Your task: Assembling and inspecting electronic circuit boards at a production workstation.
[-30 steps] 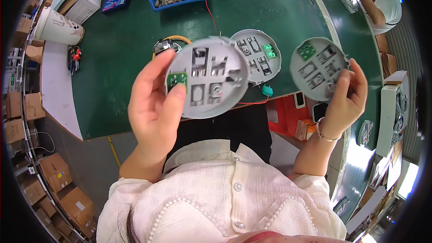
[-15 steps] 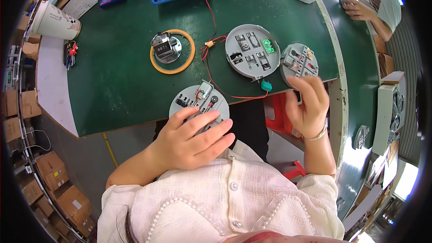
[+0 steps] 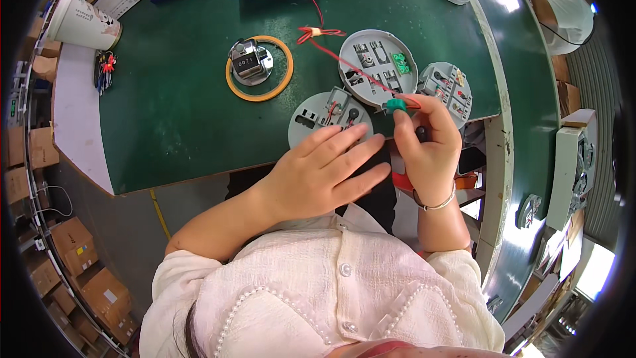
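Pinching small green plastic connector (image 3: 395,105) in right hand (image 3: 430,139) at near edge of round grey plastic shell (image 3: 392,46). Has left hand (image 3: 318,171) spread over flat grey disc (image 3: 311,105), to left; cannot tell if gripping. Could snag on shell, dragging thin red wire (image 3: 331,53) across.

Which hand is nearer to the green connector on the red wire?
Right. The right hand pinches the green connector between thumb and finger; the left hand is apart from it, lower left, at a gray disc's near edge.
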Demonstrator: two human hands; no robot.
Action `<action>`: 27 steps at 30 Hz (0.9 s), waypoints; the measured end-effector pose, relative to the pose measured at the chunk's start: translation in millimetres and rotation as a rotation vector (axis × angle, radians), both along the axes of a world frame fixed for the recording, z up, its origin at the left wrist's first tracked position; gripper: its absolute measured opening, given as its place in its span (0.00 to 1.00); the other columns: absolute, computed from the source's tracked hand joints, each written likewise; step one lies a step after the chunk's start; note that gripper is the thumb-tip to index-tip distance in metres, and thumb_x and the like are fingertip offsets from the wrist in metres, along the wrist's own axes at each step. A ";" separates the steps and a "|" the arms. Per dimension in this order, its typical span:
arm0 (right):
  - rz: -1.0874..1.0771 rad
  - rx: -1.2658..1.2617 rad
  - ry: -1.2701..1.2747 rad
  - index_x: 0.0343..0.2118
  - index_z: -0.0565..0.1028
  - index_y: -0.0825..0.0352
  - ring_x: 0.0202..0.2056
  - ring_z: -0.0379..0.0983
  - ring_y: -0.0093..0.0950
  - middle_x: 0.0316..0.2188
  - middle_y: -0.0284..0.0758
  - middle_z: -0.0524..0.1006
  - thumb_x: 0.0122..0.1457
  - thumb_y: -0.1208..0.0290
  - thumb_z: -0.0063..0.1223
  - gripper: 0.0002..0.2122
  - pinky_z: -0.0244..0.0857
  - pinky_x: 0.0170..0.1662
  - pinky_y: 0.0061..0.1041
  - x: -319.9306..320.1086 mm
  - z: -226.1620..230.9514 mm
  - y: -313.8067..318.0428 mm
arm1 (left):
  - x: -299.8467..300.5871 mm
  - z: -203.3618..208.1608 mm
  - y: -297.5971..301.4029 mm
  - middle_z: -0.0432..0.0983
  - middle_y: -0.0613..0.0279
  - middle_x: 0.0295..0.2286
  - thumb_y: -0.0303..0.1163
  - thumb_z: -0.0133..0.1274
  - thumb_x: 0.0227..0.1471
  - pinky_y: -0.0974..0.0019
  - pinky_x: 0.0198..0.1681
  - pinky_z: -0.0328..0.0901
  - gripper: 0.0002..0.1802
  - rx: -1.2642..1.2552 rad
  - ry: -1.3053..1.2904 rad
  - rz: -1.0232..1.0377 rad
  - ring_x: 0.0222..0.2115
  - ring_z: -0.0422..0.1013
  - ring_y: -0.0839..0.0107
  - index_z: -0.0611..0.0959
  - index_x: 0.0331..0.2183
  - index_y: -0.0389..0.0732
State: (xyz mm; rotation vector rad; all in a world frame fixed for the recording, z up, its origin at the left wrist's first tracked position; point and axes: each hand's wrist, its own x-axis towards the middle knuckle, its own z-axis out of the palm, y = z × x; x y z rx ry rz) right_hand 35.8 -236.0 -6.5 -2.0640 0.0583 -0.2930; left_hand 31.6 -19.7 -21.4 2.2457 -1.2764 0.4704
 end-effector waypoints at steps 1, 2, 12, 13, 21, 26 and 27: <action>-0.022 0.057 0.015 0.41 0.81 0.68 0.27 0.68 0.12 0.34 0.28 0.79 0.54 0.85 0.62 0.11 0.63 0.30 0.14 0.9 -1.8 -0.4 | 3.8 0.7 -2.1 0.75 0.59 0.54 0.38 0.70 0.45 0.54 0.56 0.66 0.28 -0.104 0.057 -0.020 0.54 0.71 0.58 0.82 0.50 0.50; -0.020 0.057 0.016 0.41 0.81 0.68 0.27 0.68 0.12 0.34 0.28 0.79 0.54 0.85 0.62 0.11 0.63 0.30 0.14 1.7 -2.6 -1.7 | 7.1 1.7 -3.3 0.74 0.55 0.55 0.40 0.72 0.44 0.52 0.58 0.65 0.33 -0.208 0.115 -0.040 0.55 0.71 0.56 0.80 0.53 0.48; 0.163 0.014 0.010 0.41 0.82 0.68 0.26 0.68 0.14 0.34 0.29 0.79 0.53 0.85 0.62 0.12 0.63 0.28 0.15 -4.5 -0.5 19.1 | 13.1 4.0 5.7 0.67 0.45 0.58 0.40 0.75 0.38 0.50 0.62 0.63 0.56 -0.063 0.431 0.216 0.60 0.64 0.46 0.64 0.64 0.33; 0.171 -0.043 -0.032 0.41 0.82 0.68 0.26 0.69 0.14 0.34 0.29 0.79 0.52 0.85 0.62 0.12 0.63 0.27 0.16 -3.4 -2.5 19.9 | 14.1 3.0 1.9 0.67 0.45 0.58 0.40 0.75 0.38 0.50 0.63 0.63 0.56 -0.065 0.424 0.232 0.61 0.64 0.46 0.63 0.64 0.32; 0.232 -0.169 -0.052 0.40 0.82 0.68 0.24 0.69 0.16 0.35 0.31 0.79 0.51 0.84 0.63 0.12 0.63 0.25 0.17 11.1 -4.8 9.2 | 24.2 3.8 0.2 0.67 0.45 0.59 0.38 0.75 0.37 0.53 0.62 0.63 0.62 -0.128 0.502 0.189 0.61 0.64 0.47 0.57 0.67 0.31; 0.213 -0.066 -0.005 0.40 0.82 0.68 0.23 0.69 0.17 0.35 0.32 0.79 0.52 0.84 0.64 0.12 0.64 0.25 0.17 13.0 3.7 13.5 | 24.0 2.8 -2.7 0.67 0.45 0.59 0.35 0.76 0.36 0.54 0.62 0.64 0.65 -0.149 0.506 0.190 0.60 0.64 0.48 0.54 0.68 0.31; 0.217 -0.076 -0.041 0.40 0.82 0.68 0.23 0.69 0.17 0.35 0.32 0.80 0.51 0.84 0.64 0.12 0.64 0.25 0.17 14.5 -0.5 17.9 | 23.5 2.3 -3.6 0.67 0.45 0.59 0.35 0.76 0.36 0.54 0.62 0.64 0.65 -0.148 0.506 0.190 0.60 0.64 0.48 0.54 0.68 0.31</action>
